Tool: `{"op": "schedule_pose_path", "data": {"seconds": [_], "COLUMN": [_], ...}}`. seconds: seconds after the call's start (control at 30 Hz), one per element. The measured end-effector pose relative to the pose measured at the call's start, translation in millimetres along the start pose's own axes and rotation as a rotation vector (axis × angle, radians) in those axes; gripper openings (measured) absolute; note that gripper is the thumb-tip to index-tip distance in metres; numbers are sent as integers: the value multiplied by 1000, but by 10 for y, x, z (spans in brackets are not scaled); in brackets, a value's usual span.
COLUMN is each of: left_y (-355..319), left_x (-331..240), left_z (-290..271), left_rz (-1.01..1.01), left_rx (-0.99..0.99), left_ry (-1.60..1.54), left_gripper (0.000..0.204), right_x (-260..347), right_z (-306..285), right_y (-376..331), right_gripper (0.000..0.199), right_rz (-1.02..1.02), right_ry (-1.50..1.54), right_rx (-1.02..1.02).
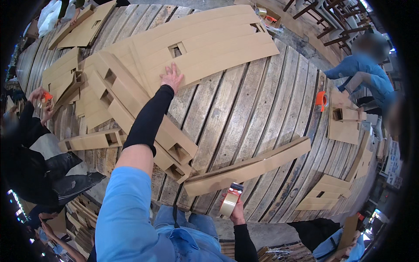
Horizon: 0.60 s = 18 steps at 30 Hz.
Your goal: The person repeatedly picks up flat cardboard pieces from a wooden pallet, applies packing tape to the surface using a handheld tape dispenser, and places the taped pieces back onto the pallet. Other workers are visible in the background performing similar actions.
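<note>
My left hand (172, 78) lies on the near edge of a large flat cardboard sheet (209, 37), fingers spread, below a square cut-out in it. My right hand (238, 213), low in the view by the table's near edge, is wrapped around a tape dispenser (230, 201) with a wide roll of tape. Just beyond it rests a long folded cardboard box (253, 166), slanting up to the right. Under my left forearm, two long folded cardboard pieces with square openings (131, 94) run diagonally across the table, partly hidden by the sleeve.
The slatted wooden table (244, 105) fills the middle. An orange tape dispenser (321, 101) stands on its right side. Another folded box (94, 139) and more sheets lie left. Co-workers handle cardboard at the left (26, 144), far left and right (366, 74). Cut sheets (325, 192) lie lower right.
</note>
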<state>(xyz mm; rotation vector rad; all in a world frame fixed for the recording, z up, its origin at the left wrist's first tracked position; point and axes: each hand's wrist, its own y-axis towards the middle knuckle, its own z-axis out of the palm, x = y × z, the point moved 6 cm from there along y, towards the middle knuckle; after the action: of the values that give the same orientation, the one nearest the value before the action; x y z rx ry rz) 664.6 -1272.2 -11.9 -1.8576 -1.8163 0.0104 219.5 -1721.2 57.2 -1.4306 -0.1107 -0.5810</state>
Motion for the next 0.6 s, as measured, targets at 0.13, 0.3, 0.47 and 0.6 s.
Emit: {"op": "schedule_pose_path", "data": {"seconds": [0.13, 0.3, 0.47, 0.6], "left_y": [82, -78, -405, -686], "left_x": [43, 309, 805, 1025], "left_z": [-26, -458, -1159, -1649], "left_rz": [2, 122, 310, 279], "left_rx": [-114, -234, -350, -450], "left_ry": [-80, -289, -384, -508], "left_gripper": [47, 38, 33, 36], "right_x": [-70, -128, -50, 265], "right_z": [-188, -573, -746, -625], "right_y": [-6, 29, 74, -91], "right_gripper": [26, 22, 22, 22], "right_rz": [8, -99, -111, -159], "right_ry": [41, 44, -1, -142], "right_rx": [-58, -192, -184, -194]}}
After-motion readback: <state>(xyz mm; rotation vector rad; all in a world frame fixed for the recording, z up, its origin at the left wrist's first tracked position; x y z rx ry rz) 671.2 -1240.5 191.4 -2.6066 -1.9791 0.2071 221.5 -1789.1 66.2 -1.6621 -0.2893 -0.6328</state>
